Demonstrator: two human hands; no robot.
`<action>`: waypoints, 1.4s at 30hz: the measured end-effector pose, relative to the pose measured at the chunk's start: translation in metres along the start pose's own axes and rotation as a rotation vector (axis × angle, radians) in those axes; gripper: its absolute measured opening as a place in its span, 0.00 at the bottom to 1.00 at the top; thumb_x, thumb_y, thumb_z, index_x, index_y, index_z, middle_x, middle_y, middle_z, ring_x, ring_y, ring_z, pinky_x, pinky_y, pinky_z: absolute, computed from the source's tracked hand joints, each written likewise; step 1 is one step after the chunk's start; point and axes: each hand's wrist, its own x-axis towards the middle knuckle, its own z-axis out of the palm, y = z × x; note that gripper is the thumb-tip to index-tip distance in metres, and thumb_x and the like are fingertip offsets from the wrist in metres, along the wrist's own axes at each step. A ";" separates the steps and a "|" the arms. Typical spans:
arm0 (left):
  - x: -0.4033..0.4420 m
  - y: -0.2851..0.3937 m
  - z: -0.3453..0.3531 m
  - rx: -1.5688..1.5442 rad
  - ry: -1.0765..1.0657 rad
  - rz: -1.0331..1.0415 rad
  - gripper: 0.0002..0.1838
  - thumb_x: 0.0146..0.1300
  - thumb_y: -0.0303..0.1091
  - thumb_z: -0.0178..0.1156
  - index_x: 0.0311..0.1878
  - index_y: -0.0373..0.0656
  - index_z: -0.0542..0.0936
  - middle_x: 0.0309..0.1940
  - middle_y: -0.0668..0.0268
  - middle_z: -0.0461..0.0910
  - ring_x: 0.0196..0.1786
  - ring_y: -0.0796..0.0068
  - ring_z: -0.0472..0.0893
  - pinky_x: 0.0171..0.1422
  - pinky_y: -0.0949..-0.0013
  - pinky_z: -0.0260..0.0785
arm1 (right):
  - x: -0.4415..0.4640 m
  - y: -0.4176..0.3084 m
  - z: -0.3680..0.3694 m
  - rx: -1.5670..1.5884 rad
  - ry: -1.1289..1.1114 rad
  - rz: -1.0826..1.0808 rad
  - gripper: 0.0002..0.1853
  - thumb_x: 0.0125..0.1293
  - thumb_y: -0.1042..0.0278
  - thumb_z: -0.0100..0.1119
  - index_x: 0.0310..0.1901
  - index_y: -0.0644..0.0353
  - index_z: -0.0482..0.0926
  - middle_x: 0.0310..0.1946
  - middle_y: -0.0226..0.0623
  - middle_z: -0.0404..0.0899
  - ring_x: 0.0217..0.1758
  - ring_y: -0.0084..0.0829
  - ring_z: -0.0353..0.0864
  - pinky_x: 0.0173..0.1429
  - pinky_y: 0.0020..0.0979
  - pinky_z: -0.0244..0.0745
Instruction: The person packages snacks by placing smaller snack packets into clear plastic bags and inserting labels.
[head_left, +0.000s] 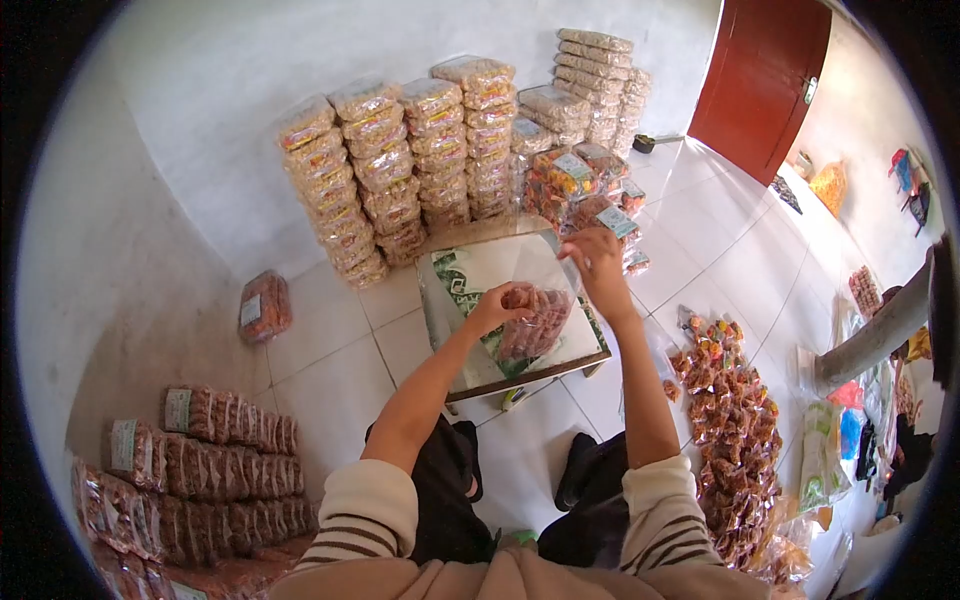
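Observation:
A clear plastic bag filled with reddish-brown packs lies on a low table in front of me. My left hand is closed at the bag's left side, its fingers curled round a reddish-brown pack at the bag. Above the bag's right edge is my right hand, fingers bent in toward the thumb. Whatever it pinches, if anything, is too small to make out. The table top has a green printed pattern along its left side.
Tall stacks of packed snacks line the wall. Bags with labels are piled behind the table. Brown packs lie at lower left, and a heap of small packs covers the floor at right. A grey post and a red door stand farther right.

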 end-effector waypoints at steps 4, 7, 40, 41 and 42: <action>0.000 0.000 -0.013 -0.002 -0.039 -0.012 0.30 0.43 0.40 0.70 0.52 0.47 0.73 0.27 0.74 0.70 0.32 0.84 0.68 0.38 0.78 0.63 | 0.008 0.015 -0.022 0.024 0.069 0.141 0.09 0.54 0.66 0.59 0.32 0.63 0.78 0.31 0.40 0.77 0.39 0.37 0.74 0.46 0.33 0.67; -0.002 0.003 -0.018 0.125 -0.091 0.014 0.30 0.43 0.40 0.69 0.53 0.47 0.72 0.29 0.73 0.72 0.33 0.84 0.68 0.39 0.78 0.63 | 0.008 0.017 -0.024 0.324 -0.053 0.403 0.13 0.53 0.62 0.60 0.35 0.63 0.78 0.31 0.44 0.77 0.37 0.37 0.76 0.44 0.34 0.69; -0.008 0.010 -0.014 0.186 -0.126 0.053 0.36 0.48 0.36 0.66 0.60 0.47 0.61 0.36 0.68 0.72 0.40 0.75 0.71 0.47 0.69 0.64 | -0.115 0.058 0.056 0.634 -0.249 0.691 0.26 0.57 0.72 0.55 0.58 0.61 0.61 0.53 0.41 0.67 0.53 0.31 0.69 0.53 0.29 0.67; -0.008 0.006 -0.011 0.212 -0.062 0.101 0.37 0.49 0.35 0.65 0.61 0.45 0.58 0.38 0.65 0.70 0.41 0.72 0.70 0.49 0.68 0.63 | -0.117 0.055 0.060 0.663 -0.306 0.747 0.32 0.55 0.72 0.57 0.61 0.60 0.55 0.58 0.44 0.60 0.58 0.37 0.64 0.60 0.34 0.61; -0.012 0.001 -0.006 0.235 0.001 0.144 0.38 0.50 0.34 0.64 0.62 0.43 0.56 0.39 0.63 0.68 0.42 0.70 0.69 0.50 0.66 0.62 | -0.119 0.047 0.063 0.669 -0.315 0.752 0.32 0.55 0.72 0.57 0.61 0.60 0.55 0.58 0.44 0.60 0.58 0.37 0.64 0.60 0.34 0.61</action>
